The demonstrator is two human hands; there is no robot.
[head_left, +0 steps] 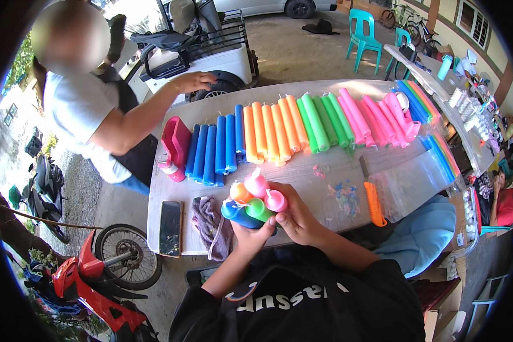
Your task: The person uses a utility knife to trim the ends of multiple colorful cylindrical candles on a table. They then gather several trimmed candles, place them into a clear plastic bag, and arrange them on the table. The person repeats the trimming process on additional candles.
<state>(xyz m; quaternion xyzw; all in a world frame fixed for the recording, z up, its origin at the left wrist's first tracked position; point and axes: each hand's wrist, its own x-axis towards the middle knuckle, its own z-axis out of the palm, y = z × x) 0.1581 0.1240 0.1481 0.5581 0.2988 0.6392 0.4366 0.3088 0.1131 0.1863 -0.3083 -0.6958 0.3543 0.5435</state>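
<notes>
Close to my body, over the table's front edge, both my hands are wrapped round a bundle of candles [259,210], wicks toward me. Blue, orange, green and pink ends show in it. My left hand [249,236] cups the bundle from below and the left. My right hand [295,215] closes on its right side, thumb against the candles. Beyond them lie rows of blue candles [211,149], orange candles [272,130], green candles [326,121] and pink candles [376,119], side by side. The candles' lower ends in my grip are hidden.
On the table [325,199] are a phone [171,228], a crumpled cloth [212,225], a pink holder [176,142], an orange-handled cutter [374,202], plastic bags [407,178], a pink tape dispenser [402,114] and coloured scraps. A co-worker's hand [195,83] reaches over the far left edge.
</notes>
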